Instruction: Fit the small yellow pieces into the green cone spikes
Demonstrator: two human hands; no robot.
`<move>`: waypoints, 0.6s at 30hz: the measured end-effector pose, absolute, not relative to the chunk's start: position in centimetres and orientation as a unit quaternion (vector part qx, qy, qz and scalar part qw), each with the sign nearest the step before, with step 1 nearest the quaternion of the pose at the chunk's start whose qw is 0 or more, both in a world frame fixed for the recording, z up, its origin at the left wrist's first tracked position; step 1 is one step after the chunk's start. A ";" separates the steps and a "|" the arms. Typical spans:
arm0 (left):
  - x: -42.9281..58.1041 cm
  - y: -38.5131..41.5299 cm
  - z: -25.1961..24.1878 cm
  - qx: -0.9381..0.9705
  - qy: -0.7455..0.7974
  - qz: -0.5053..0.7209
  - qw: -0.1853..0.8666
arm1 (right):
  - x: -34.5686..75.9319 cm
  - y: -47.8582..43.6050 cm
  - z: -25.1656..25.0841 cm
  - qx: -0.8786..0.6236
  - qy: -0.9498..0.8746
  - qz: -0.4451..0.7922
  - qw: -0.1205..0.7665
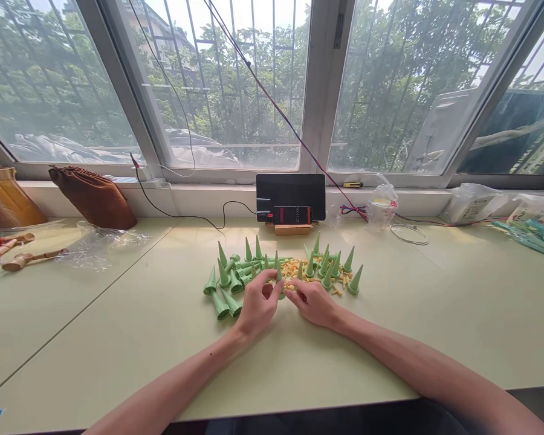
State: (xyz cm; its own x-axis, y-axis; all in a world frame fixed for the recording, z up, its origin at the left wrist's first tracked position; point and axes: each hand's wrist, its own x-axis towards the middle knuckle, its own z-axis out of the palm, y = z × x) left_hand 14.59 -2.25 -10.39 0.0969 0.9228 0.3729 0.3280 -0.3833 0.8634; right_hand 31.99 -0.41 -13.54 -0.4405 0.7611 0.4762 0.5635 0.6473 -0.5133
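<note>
Low over the pale table (281, 362), my left hand (259, 303) is closed around a green plastic cone (278, 270), which points upward. Close against it, my right hand (316, 302) has its fingertips pinched together near the cone's lower part. What those fingers hold is too small to make out. Behind both hands lies a heap of small yellow plastic pieces (294, 266). More green cones stand upright to the right, such as one green cone (355, 281) at the edge of the group. Several others lie tipped over left of my left hand, including a hollow green cone (220, 307).
A phone (292, 214) leans before a dark tablet (291, 187) on a small cardboard stand (294, 229). At left are a brown pouch (95, 196), crinkled clear plastic (97, 248) and wooden toys (22, 260). A plastic bag with a cup (383, 204) and a coiled white cable (408, 234) lie back right.
</note>
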 end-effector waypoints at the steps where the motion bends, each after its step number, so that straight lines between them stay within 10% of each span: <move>1: 14.6 -2.3 -10.4 0.674 0.464 0.487 0.305 | 32.0 -0.4 -13.5 -0.396 -0.837 0.141 0.350; 18: 14.6 -2.4 -10.2 0.675 0.469 0.480 0.306 | 31.9 -0.3 -13.3 -0.388 -0.841 0.145 0.347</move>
